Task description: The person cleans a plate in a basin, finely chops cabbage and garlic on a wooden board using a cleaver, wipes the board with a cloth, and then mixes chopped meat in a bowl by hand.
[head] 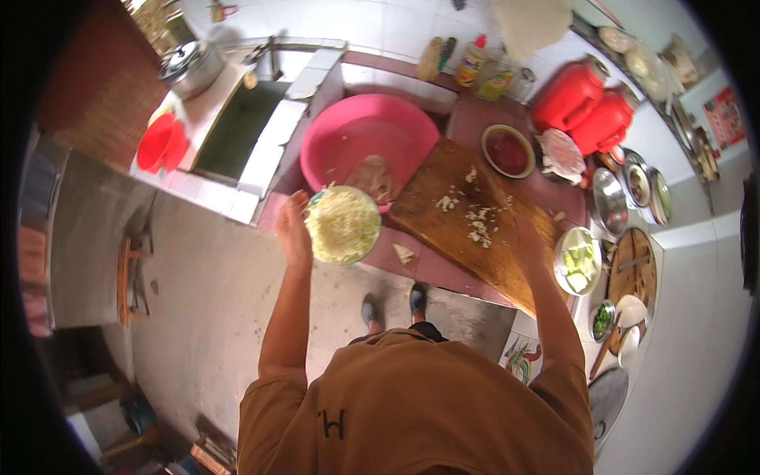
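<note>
My left hand (294, 228) is at the left side of a bowl heaped with pale shredded cabbage (342, 222). The bowl is held up in front of a large pink plastic basin (314, 139), overlapping its near rim and the counter edge. My right hand (527, 240) is over the right part of a thick wooden cutting board (427, 190). It is blurred, and whether it grips a blade on the board cannot be made out. Small white chopped bits (480, 225) lie scattered across the board. A pale wedge-shaped piece (403, 253) rests on the counter near the bowl.
Right of the board stands a white bowl of cut green vegetable (577, 261). Behind it are a bowl of dark red liquid (508, 151) and two red thermos flasks (570, 95). A tiled sink (243, 127), a red plastic container (161, 144) and a metal pot (191, 68) are left.
</note>
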Action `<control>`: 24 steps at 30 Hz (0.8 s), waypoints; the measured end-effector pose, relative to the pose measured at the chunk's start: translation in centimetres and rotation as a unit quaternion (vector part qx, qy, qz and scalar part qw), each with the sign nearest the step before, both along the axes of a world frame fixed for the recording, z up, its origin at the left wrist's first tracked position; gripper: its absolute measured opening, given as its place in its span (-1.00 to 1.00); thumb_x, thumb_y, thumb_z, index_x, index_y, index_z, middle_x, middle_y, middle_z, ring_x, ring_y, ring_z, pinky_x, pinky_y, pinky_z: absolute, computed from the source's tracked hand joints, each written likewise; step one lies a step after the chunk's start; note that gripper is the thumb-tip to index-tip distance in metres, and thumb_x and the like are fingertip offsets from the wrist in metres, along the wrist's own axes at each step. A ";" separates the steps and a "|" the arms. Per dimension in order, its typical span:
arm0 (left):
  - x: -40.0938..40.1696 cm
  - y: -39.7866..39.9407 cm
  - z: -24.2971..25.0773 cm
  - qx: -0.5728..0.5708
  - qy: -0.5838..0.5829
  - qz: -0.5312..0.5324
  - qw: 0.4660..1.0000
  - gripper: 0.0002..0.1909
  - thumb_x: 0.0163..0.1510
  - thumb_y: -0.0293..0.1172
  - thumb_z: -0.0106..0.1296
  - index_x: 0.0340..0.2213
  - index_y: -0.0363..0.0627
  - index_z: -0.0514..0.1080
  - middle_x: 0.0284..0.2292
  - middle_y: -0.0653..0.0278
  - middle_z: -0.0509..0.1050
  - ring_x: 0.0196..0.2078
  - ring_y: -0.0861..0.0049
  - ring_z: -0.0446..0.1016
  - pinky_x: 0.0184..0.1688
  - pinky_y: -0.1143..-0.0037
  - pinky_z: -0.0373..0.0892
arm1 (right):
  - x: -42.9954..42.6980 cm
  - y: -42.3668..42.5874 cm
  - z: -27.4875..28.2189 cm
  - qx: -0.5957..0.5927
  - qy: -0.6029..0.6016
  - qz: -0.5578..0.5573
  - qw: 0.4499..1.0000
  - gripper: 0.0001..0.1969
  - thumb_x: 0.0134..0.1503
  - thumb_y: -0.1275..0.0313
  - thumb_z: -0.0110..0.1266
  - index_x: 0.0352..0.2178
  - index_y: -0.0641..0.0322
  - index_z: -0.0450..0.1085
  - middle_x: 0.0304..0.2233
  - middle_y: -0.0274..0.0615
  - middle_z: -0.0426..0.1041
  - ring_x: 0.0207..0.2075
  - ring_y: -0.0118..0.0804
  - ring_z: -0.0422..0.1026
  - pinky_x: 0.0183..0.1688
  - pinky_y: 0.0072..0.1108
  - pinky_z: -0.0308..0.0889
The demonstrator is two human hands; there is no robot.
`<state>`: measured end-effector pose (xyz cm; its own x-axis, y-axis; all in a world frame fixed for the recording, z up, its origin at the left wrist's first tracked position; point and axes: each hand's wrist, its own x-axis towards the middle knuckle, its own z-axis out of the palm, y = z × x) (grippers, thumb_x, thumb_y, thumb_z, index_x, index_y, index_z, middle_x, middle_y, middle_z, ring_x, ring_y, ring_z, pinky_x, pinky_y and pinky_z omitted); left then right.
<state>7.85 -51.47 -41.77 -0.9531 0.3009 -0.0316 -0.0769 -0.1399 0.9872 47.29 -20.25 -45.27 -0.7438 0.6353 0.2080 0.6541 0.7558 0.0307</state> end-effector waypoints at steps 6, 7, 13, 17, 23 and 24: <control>0.4 0.5 2.8 0.131 -0.143 0.048 0.980 -0.67 0.21 -0.20 -0.22 -0.21 -0.23 0.36 -0.34 0.29 0.43 -0.26 0.57 0.39 -0.24 0.57 0.28 | -3.4 0.4 3.8 -0.091 -0.036 -0.003 0.995 -0.62 0.06 0.36 -0.11 -0.04 0.09 0.22 -0.25 -0.08 0.37 -0.35 -0.03 0.43 -0.31 -0.31 0.38; 0.8 1.1 3.3 0.147 -0.154 0.043 0.976 -0.68 0.21 -0.20 -0.22 -0.22 -0.21 0.35 -0.36 0.29 0.42 -0.26 0.57 0.38 -0.24 0.57 0.27 | -2.8 0.0 3.9 -0.088 -0.039 -0.015 0.995 -0.62 0.06 0.36 -0.11 -0.04 0.09 0.22 -0.25 -0.08 0.37 -0.35 -0.03 0.43 -0.31 -0.31 0.38; 8.4 8.1 3.4 0.079 0.020 -0.167 0.983 -0.73 0.21 -0.34 -0.28 -0.27 -0.22 0.39 -0.35 0.32 0.43 -0.35 0.66 0.33 -0.28 0.67 0.23 | 0.8 -4.9 6.2 -0.167 -0.020 0.037 0.985 -0.63 0.03 0.44 -0.10 -0.07 0.14 0.28 -0.25 0.03 0.35 -0.33 0.05 0.39 -0.33 -0.26 0.33; 12.5 14.5 -1.0 -0.026 0.088 -0.258 0.962 -0.72 0.21 -0.38 -0.24 -0.22 -0.31 0.40 -0.27 0.20 0.46 -0.18 0.49 0.40 -0.12 0.53 0.30 | 4.3 -5.2 6.5 -0.203 0.025 -0.094 0.974 -0.65 0.05 0.45 -0.11 -0.08 0.16 0.28 -0.26 0.01 0.36 -0.31 0.01 0.40 -0.32 -0.26 0.33; 13.1 20.5 -4.2 -0.113 0.317 -0.280 0.899 -0.74 0.08 -0.43 -0.05 -0.20 -0.30 0.39 -0.21 0.04 0.41 -0.15 0.17 0.38 -0.09 0.43 0.30 | 6.1 -4.7 3.0 -0.178 0.020 -0.166 0.970 -0.64 0.07 0.45 -0.14 -0.06 0.16 0.23 -0.30 0.04 0.35 -0.27 0.04 0.40 -0.28 -0.25 0.35; 13.6 20.8 -4.5 -0.113 0.318 -0.288 0.896 -0.74 0.08 -0.43 -0.05 -0.20 -0.30 0.39 -0.21 0.04 0.41 -0.15 0.17 0.38 -0.09 0.43 0.30 | 5.4 -5.1 1.9 -0.190 0.008 -0.158 0.969 -0.65 0.07 0.44 -0.15 -0.06 0.15 0.22 -0.30 0.04 0.35 -0.26 0.05 0.40 -0.27 -0.24 0.36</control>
